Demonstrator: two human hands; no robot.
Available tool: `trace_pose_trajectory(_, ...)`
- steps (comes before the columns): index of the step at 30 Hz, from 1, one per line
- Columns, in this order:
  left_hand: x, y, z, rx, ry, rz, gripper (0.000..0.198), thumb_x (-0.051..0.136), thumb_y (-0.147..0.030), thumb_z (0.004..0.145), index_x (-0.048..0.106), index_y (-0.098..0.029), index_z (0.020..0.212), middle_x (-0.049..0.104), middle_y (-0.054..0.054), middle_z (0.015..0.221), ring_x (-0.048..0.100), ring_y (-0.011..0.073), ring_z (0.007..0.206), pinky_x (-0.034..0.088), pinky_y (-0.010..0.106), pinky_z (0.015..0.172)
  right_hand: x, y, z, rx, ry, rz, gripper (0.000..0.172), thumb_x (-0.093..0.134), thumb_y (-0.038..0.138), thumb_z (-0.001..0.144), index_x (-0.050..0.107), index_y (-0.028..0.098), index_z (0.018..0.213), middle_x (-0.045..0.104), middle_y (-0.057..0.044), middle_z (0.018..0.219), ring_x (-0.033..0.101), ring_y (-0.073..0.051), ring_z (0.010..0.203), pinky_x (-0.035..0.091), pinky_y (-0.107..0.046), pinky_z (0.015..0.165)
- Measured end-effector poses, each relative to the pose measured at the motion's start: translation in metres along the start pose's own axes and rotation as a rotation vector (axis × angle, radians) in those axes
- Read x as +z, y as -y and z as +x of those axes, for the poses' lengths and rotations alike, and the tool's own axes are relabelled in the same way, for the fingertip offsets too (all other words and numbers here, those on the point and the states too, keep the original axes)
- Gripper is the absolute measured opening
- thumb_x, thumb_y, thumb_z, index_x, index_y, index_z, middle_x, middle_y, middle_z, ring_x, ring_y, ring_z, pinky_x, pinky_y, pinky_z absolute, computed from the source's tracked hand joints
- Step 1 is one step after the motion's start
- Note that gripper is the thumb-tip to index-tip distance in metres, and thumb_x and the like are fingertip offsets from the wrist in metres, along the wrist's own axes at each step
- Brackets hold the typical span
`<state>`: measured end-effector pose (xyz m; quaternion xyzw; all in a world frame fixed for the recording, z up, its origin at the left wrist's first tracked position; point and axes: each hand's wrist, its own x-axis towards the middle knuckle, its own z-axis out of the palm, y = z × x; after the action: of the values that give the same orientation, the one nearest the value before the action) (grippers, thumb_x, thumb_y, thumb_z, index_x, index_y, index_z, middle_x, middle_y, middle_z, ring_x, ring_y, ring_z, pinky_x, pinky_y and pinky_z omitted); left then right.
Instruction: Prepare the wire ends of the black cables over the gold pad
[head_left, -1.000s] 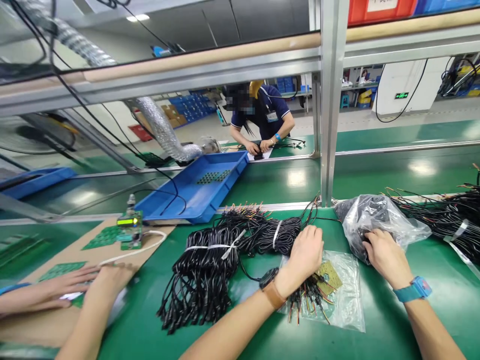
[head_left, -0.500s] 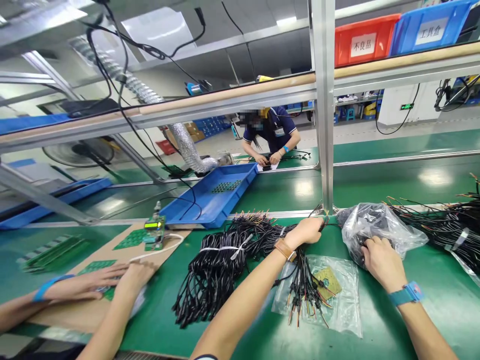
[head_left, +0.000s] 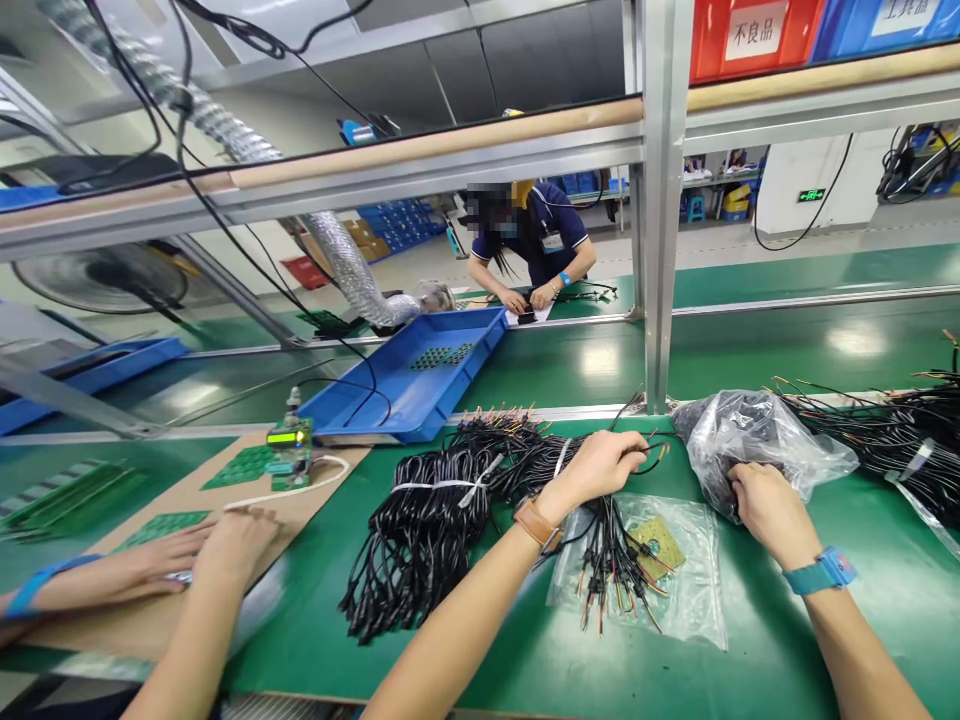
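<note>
My left hand (head_left: 604, 466), with a brown band at the wrist, pinches a thin black cable (head_left: 661, 449) whose stripped coloured ends stick out to the right. Below it several loose cables (head_left: 604, 565) fan out over a flat clear bag (head_left: 694, 610) and a yellowish square board (head_left: 658, 548). A large tied bundle of black cables (head_left: 431, 520) lies to the left. My right hand (head_left: 769, 505), wearing a teal wrist strap (head_left: 821, 572), has its curled fingers inside the mouth of a clear plastic bag (head_left: 780, 430) of dark items; the fingertips are hidden.
More black cables (head_left: 885, 450) lie at the right. A metal post (head_left: 660, 220) rises behind my hands. At left, a co-worker's hands (head_left: 232, 550) rest over a cardboard sheet (head_left: 300, 500) near a small circuit tester (head_left: 289, 450). A blue tray (head_left: 367, 380) stands behind; another person (head_left: 547, 240) works opposite.
The view has shifted slightly. My left hand now shows the cable ends more plainly beyond its fingertips. My right hand remains at the bag. The co-worker's hands stay over the cardboard.
</note>
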<state>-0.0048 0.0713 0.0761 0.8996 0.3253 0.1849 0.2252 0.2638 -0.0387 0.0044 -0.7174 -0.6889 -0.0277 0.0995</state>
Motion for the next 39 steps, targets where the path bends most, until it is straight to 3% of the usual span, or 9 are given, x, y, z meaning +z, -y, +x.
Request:
trace_pose_trajectory(4, 0.010, 0.000, -0.027, 0.112, 0.003, 0.005, 0.017, 0.059, -0.019, 0.094, 0.065, -0.021, 0.110, 0.073, 0.000, 0.081, 0.069, 0.0174, 0.073, 0.046, 0.025, 0.069, -0.003, 0.006, 0.002, 0.057, -0.040, -0.011, 0.020, 0.049, 0.012, 0.098, 0.069, 0.015, 0.096, 0.070, -0.010, 0.091, 0.063, -0.025, 0.089, 0.041, -0.033, 0.078)
trace_pose_trajectory(8, 0.030, 0.007, -0.046, 0.209, -0.024, 0.088, 0.012, 0.057, -0.020, 0.097, 0.061, -0.019, 0.108, 0.074, 0.002, 0.087, 0.070, 0.0191, 0.078, 0.047, 0.028, 0.073, -0.005, 0.012, 0.002, 0.100, -0.076, -0.078, 0.017, 0.051, 0.020, 0.101, 0.066, 0.017, 0.095, 0.068, -0.010, 0.091, 0.062, -0.026, 0.090, 0.041, -0.033, 0.074)
trace_pose_trajectory(14, 0.053, 0.004, -0.057, 0.311, 0.012, 0.184, 0.009, 0.056, -0.019, 0.098, 0.061, -0.019, 0.091, 0.070, 0.000, 0.077, 0.067, 0.0164, 0.072, 0.040, 0.028, 0.066, -0.004, 0.014, 0.000, 0.111, -0.115, -0.162, 0.020, 0.049, 0.026, 0.103, 0.064, 0.017, 0.092, 0.063, -0.011, 0.087, 0.059, -0.027, 0.086, 0.040, -0.034, 0.069)
trace_pose_trajectory(19, 0.057, 0.003, -0.065, 0.364, -0.018, 0.069, 0.010, 0.056, -0.025, 0.101, 0.062, -0.019, 0.104, 0.072, -0.001, 0.079, 0.067, 0.0145, 0.070, 0.043, 0.028, 0.070, -0.005, 0.014, 0.001, 0.097, -0.179, -0.148, 0.032, 0.040, 0.035, 0.106, 0.058, 0.020, 0.084, 0.059, -0.010, 0.081, 0.056, -0.027, 0.082, 0.040, -0.035, 0.070)
trace_pose_trajectory(22, 0.057, 0.005, -0.068, 0.372, -0.041, 0.015, 0.012, 0.054, -0.024, 0.102, 0.064, -0.018, 0.099, 0.071, -0.001, 0.080, 0.065, 0.0126, 0.070, 0.045, 0.027, 0.072, -0.009, 0.014, 0.003, 0.057, -0.239, -0.098, 0.039, 0.035, 0.042, 0.107, 0.056, 0.021, 0.083, 0.061, -0.011, 0.083, 0.054, -0.028, 0.080, 0.041, -0.036, 0.071)
trace_pose_trajectory(26, 0.060, 0.005, -0.069, 0.287, -0.045, 0.165, 0.019, 0.056, -0.025, 0.101, 0.067, -0.018, 0.087, 0.065, 0.001, 0.080, 0.061, 0.0138, 0.068, 0.042, 0.027, 0.063, -0.022, 0.017, 0.000, 0.045, -0.362, 0.035, 0.043, 0.035, 0.049, 0.106, 0.058, 0.021, 0.085, 0.064, -0.009, 0.080, 0.056, -0.026, 0.076, 0.041, -0.035, 0.068)
trace_pose_trajectory(31, 0.064, 0.000, -0.070, 0.229, 0.008, 0.264, 0.016, 0.055, -0.019, 0.100, 0.065, -0.016, 0.087, 0.063, 0.002, 0.078, 0.060, 0.0174, 0.072, 0.045, 0.029, 0.066, -0.040, 0.029, -0.011, 0.053, -0.555, 0.407, 0.028, 0.056, 0.045, 0.100, 0.067, 0.020, 0.093, 0.070, -0.005, 0.080, 0.061, -0.018, 0.064, 0.044, -0.030, 0.063)
trace_pose_trajectory(35, 0.064, 0.000, -0.072, 0.180, 0.042, 0.236, 0.013, 0.052, -0.017, 0.101, 0.061, -0.017, 0.091, 0.063, 0.001, 0.078, 0.061, 0.0181, 0.075, 0.046, 0.030, 0.070, -0.045, 0.044, -0.014, -0.127, -0.427, 0.688, 0.013, 0.067, 0.034, 0.095, 0.071, 0.021, 0.095, 0.071, -0.004, 0.084, 0.062, -0.018, 0.068, 0.047, -0.029, 0.062)
trace_pose_trajectory(39, 0.061, -0.001, -0.073, 0.177, 0.088, 0.236, 0.015, 0.048, -0.016, 0.101, 0.060, -0.017, 0.092, 0.063, 0.003, 0.087, 0.061, 0.0195, 0.082, 0.048, 0.032, 0.074, -0.037, 0.055, -0.012, -0.218, -0.262, 0.739, 0.014, 0.065, 0.029, 0.096, 0.071, 0.021, 0.107, 0.068, -0.005, 0.085, 0.061, -0.018, 0.069, 0.049, -0.031, 0.063)
